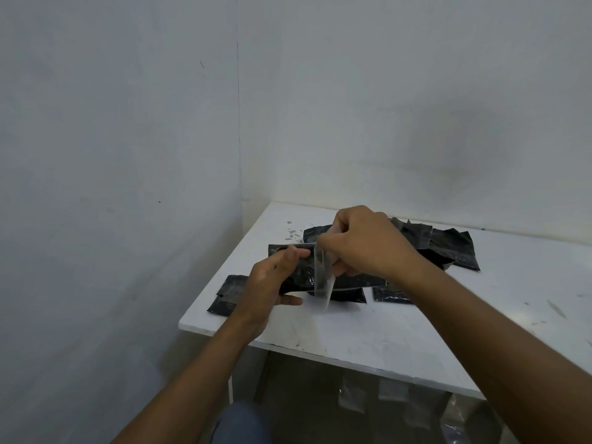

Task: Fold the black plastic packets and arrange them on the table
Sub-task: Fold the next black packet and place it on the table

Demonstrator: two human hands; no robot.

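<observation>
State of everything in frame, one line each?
left hand: grips held packet at its left end
right hand: pinches clear strip
held packet: between both hands, over the table
clear strip: hangs down across held packet
packet pile: loose, overlapping, far side of table
left packets: flat near table's left edge
floor scraps: lying under table

Grey-white walls [128, 129] meeting in a corner, clear plastic scraps [352, 399] (on the floor [301, 376])

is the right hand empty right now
No, the right hand pinches a translucent strip in front of the black packet that the left hand grips.
</observation>
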